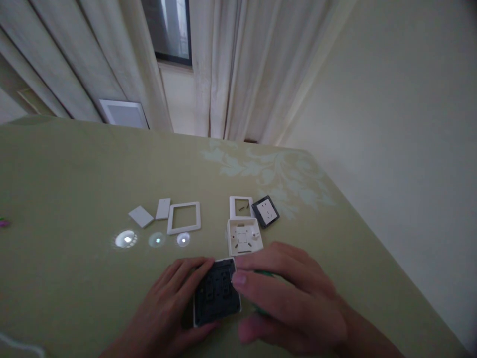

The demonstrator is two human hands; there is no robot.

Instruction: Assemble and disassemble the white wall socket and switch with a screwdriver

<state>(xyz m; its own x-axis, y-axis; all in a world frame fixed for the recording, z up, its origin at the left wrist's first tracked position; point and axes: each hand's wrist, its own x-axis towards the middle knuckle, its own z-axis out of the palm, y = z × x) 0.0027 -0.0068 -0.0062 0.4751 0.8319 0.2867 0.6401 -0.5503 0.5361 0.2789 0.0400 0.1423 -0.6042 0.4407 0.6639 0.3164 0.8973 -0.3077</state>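
Gripping the panel [217,298], the left hand [172,294] apparently steadied it while the right hand [294,293] pinched a green object [265,273].

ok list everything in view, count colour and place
Table: 1, yellow-green, centre
Flat pieces: 2, white, table's left half
Large frame: 1, white, beside flat pieces
Back box: 1, white, mid-table
Small frame: 1, white, just beyond back box
Screws: 2, brassy, within small frame
Socket: 1, black and white, right of small frame
Small item: 1, purple-green, left edge
Cord: 1, white, bottom left corner
Curtains: several, cream, beyond table
Window: 1, dark-framed, between curtains
Framed panel: 1, pale, beyond table
Wall: 1, pale, right
Dark plate: 1, black, pale-rimmed, in left hand
Green item: 1, green, in right hand, mostly hidden
Left hand: 1, bare, gripping dark plate
Right hand: 1, bare, at dark plate's right edge
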